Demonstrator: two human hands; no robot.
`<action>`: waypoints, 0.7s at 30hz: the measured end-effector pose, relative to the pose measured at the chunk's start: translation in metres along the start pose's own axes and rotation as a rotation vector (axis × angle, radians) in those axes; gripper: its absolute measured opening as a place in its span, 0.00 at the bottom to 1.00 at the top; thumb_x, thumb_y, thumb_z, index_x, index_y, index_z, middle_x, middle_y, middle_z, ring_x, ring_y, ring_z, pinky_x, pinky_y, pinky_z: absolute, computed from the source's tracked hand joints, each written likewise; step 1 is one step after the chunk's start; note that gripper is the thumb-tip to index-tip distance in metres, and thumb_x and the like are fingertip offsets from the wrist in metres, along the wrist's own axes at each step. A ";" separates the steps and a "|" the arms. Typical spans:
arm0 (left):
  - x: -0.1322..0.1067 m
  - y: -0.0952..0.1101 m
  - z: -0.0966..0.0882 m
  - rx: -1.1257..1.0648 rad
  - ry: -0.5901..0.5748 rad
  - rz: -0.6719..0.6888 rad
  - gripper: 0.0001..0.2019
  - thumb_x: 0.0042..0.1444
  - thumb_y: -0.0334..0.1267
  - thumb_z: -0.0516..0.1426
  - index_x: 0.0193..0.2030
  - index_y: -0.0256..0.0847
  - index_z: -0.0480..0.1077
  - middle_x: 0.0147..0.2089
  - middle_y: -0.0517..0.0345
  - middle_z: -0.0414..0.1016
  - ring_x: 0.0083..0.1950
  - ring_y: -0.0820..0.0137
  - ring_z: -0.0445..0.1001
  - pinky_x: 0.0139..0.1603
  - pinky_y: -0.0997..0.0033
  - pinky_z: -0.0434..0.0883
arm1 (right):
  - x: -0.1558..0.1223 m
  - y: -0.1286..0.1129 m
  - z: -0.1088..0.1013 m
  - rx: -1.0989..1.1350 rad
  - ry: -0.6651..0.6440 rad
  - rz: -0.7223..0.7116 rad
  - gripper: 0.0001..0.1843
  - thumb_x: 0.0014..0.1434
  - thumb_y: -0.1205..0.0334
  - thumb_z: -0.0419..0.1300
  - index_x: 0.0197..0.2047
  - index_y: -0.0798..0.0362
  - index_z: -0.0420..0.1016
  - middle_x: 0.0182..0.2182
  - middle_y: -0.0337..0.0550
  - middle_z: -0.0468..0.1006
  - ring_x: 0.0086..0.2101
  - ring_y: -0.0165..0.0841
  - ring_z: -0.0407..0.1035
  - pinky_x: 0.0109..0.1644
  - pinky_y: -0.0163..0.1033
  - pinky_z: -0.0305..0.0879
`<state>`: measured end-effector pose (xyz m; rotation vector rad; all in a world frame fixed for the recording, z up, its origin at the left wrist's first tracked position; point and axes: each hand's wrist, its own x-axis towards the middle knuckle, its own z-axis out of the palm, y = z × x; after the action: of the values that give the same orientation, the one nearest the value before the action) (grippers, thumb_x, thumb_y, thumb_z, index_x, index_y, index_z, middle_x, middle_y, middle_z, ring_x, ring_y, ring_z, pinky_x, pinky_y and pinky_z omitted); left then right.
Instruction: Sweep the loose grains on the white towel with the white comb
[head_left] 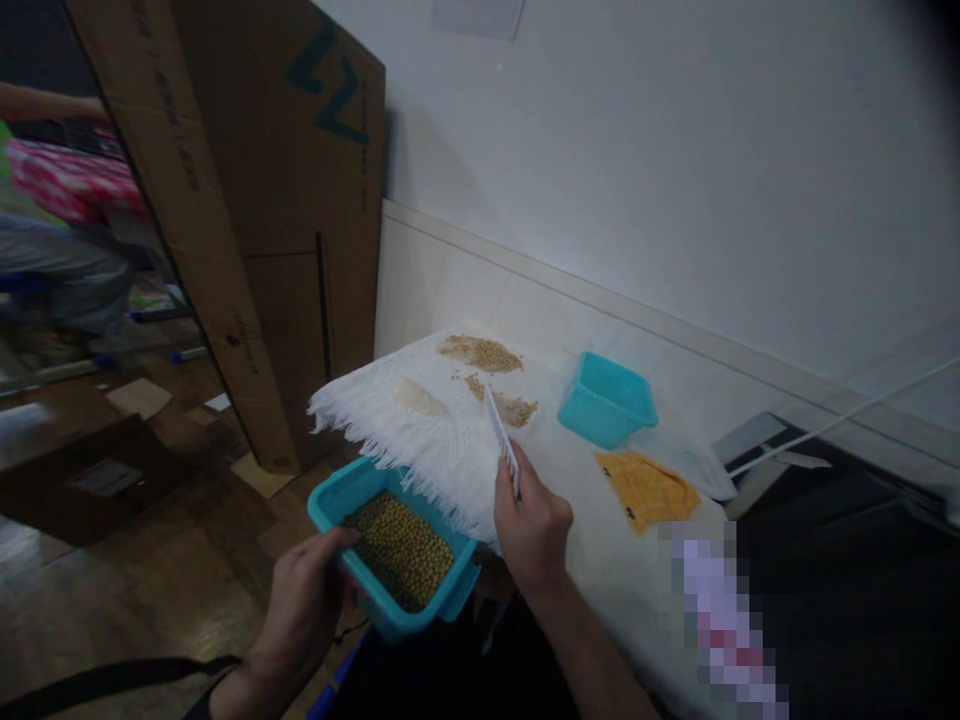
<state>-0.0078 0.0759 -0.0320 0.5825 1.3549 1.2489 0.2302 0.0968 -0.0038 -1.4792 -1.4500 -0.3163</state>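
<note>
Underneath fringe [390, 455], left hand [304, 590] gripping tub [459, 592], right hand [532, 530] pinching card [501, 440]

A fringed white cloth [435, 440], matt and woven, meets a smooth teal plastic tub [330, 505] above glossy wood flooring [135, 590].

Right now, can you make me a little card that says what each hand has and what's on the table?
Left hand: holds teal plastic tub of greenish beans under white fringed towel edge
Right hand: pinches thin white card over the towel
On towel: tan grain piles, small white pile
Beside: second teal plastic tub, orange packet
</note>
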 end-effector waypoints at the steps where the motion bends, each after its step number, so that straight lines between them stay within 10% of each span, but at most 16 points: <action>1: 0.000 0.000 0.000 -0.004 0.002 -0.006 0.20 0.37 0.54 0.68 0.07 0.47 0.69 0.09 0.57 0.66 0.10 0.72 0.60 0.14 0.69 0.57 | 0.002 -0.003 0.006 0.011 -0.017 -0.003 0.24 0.78 0.51 0.57 0.60 0.51 0.92 0.38 0.54 0.94 0.27 0.39 0.84 0.33 0.39 0.79; 13: -0.005 0.007 0.001 -0.009 0.019 -0.034 0.20 0.38 0.54 0.66 0.08 0.49 0.66 0.07 0.58 0.60 0.10 0.72 0.57 0.14 0.69 0.56 | 0.030 -0.032 0.081 0.171 -0.072 -0.001 0.26 0.78 0.53 0.54 0.64 0.53 0.89 0.41 0.57 0.94 0.30 0.42 0.86 0.35 0.42 0.79; 21: -0.005 0.006 0.003 -0.028 0.039 -0.058 0.19 0.35 0.54 0.67 0.07 0.48 0.66 0.09 0.56 0.64 0.10 0.72 0.58 0.13 0.69 0.55 | 0.062 0.003 0.028 0.403 -0.093 0.255 0.23 0.68 0.39 0.71 0.48 0.52 0.91 0.41 0.54 0.94 0.39 0.47 0.88 0.46 0.47 0.84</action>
<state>-0.0059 0.0748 -0.0239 0.4981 1.3748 1.2356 0.2357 0.1559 0.0288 -1.3365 -1.2861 0.1947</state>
